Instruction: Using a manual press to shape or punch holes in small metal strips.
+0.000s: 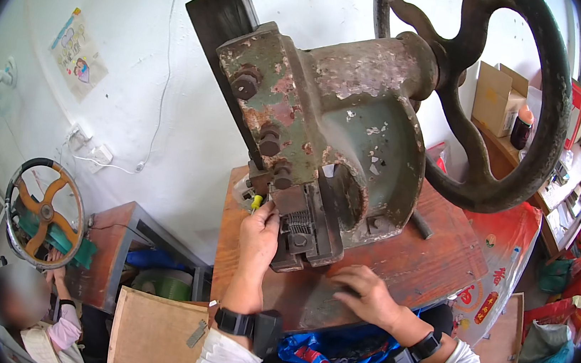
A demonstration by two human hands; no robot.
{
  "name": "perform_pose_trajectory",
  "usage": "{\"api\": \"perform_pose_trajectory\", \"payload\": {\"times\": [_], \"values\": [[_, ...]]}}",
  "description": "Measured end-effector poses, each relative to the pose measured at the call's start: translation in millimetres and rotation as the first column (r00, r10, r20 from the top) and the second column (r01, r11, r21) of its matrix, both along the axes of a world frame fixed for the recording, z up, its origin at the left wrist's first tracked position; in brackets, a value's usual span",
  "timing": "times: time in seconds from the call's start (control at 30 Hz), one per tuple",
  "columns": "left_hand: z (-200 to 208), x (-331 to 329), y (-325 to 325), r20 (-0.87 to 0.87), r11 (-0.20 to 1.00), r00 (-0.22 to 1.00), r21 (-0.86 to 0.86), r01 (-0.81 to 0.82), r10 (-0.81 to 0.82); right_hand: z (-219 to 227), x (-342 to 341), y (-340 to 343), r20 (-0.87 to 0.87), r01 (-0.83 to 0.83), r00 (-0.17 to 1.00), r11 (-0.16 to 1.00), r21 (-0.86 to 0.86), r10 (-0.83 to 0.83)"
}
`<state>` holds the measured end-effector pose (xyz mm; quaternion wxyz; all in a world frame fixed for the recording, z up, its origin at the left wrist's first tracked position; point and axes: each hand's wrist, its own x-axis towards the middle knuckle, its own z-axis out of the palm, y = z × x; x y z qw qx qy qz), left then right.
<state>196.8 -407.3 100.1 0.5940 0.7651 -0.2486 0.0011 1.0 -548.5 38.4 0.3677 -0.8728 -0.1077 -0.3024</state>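
Left hand at the yellow piece, right hand apart

Nearest, the right hand (369,298) hovers at the front of the brown counter (432,259), fingers loosely curved and spread, nothing visible in it. The left hand (259,239) is the nearer one to the small yellow piece (257,202), its fingers drawn narrow; whether they grip the piece I cannot tell. That piece sits just beyond the left fingertips, long axis roughly upright, beside the left flank of the dark metal block (288,199) with its coil spring (298,222). The block lies between the hands, to the left hand's right. Above it rises the worn green press (279,94), its ram leaning up and left, with a large handwheel (561,105) on the right. Farther off stands the pale wall (128,34).
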Motion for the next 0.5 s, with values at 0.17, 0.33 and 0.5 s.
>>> {"api": "perform_pose_trajectory", "payload": {"times": [0.17, 0.33, 0.5], "values": [[-17, 12, -4, 0.502, 0.952, 0.859, 0.301, -0.063, -0.102, 45, 38, -8, 0.214, 0.257, 0.942, 0.966, 0.031, -0.258], [-25, 14, -7, 0.388, 0.953, 0.919, 0.299, -0.054, -0.07, 67, 91, -6, 0.178, 0.313, 0.94, 0.945, -0.1, -0.292], [-32, 15, -8, 0.265, 0.967, 0.963, 0.252, -0.021, -0.048, 71, 97, 1, 0.037, 0.361, 0.932, 0.932, -0.041, -0.36]]}}
